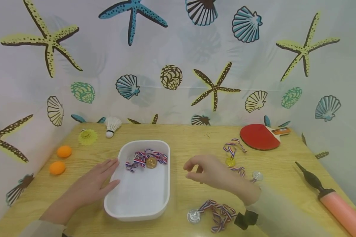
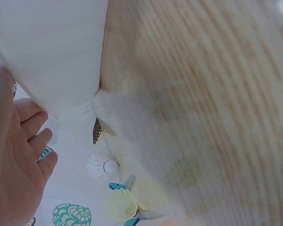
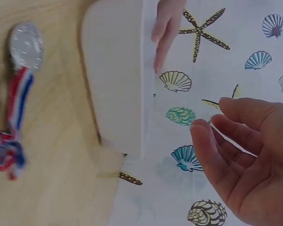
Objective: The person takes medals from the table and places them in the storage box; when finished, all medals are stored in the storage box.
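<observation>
A white plastic tub [image 1: 137, 205] stands in front of me, with a bronze-coloured medal [image 1: 151, 162] and its striped ribbon lying inside at the far end. My left hand [image 1: 90, 182] rests its straight fingers along the tub's left rim. To the right of the tub, my right hand [image 1: 209, 171] hovers with fingers loosely bent and a gap between thumb and fingertips, holding nothing. Beyond my right forearm lie a gold medal [image 1: 230, 161] and a silver medal [image 1: 257, 176]. Nearer to me is another silver medal [image 1: 193, 216] on a red, white and blue ribbon.
Two orange balls [image 1: 57, 168], a yellow shuttlecock [image 1: 87, 137] and a white shuttlecock [image 1: 112, 126] lie at the left. A red table tennis bat [image 1: 259, 136] is at the back right, with a pink hand pump [image 1: 341, 207] nearer. Patterned cloth [image 1: 178, 49] hangs behind the table.
</observation>
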The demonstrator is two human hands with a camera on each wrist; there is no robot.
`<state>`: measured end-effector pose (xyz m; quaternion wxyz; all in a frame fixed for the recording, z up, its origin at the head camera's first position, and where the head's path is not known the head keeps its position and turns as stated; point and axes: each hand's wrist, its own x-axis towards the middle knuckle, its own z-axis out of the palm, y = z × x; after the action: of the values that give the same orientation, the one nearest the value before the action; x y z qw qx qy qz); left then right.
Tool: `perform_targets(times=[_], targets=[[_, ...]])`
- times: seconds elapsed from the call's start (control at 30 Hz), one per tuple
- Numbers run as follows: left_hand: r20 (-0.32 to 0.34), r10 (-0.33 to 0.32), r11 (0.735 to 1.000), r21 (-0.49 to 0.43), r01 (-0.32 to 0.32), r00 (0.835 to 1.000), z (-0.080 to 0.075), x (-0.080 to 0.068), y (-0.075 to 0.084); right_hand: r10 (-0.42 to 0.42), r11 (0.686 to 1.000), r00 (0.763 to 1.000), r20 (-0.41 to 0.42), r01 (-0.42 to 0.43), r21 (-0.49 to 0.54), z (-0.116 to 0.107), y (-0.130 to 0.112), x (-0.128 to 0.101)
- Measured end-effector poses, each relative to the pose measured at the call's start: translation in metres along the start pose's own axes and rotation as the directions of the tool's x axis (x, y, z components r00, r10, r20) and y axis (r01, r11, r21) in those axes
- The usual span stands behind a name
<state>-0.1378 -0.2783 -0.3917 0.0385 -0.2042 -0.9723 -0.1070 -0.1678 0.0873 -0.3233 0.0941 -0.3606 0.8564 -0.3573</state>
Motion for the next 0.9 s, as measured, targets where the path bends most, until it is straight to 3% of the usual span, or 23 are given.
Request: perform_targets(times=[0.2,0.4,0.9], targets=[[-0.006,0.003,1.000,-0.007,-0.003,1.000,0.001,-0.001,-0.001,-0.029,0.999,0.993,0.115,0.032,-0.019,0.028,0.028,-0.025],[0.004,-0.005,1.000,-0.009,0.005,1.000,0.002,0.000,0.000,-0.002,0.998,0.975,0.220,0.017,-0.068,0.050,0.048,-0.042],[0.001,0.000,1.000,0.003,0.000,1.000,0.004,0.001,-0.003,0.015,0.985,0.971,0.240,0.027,-0.169,0.066,0.060,-0.045]])
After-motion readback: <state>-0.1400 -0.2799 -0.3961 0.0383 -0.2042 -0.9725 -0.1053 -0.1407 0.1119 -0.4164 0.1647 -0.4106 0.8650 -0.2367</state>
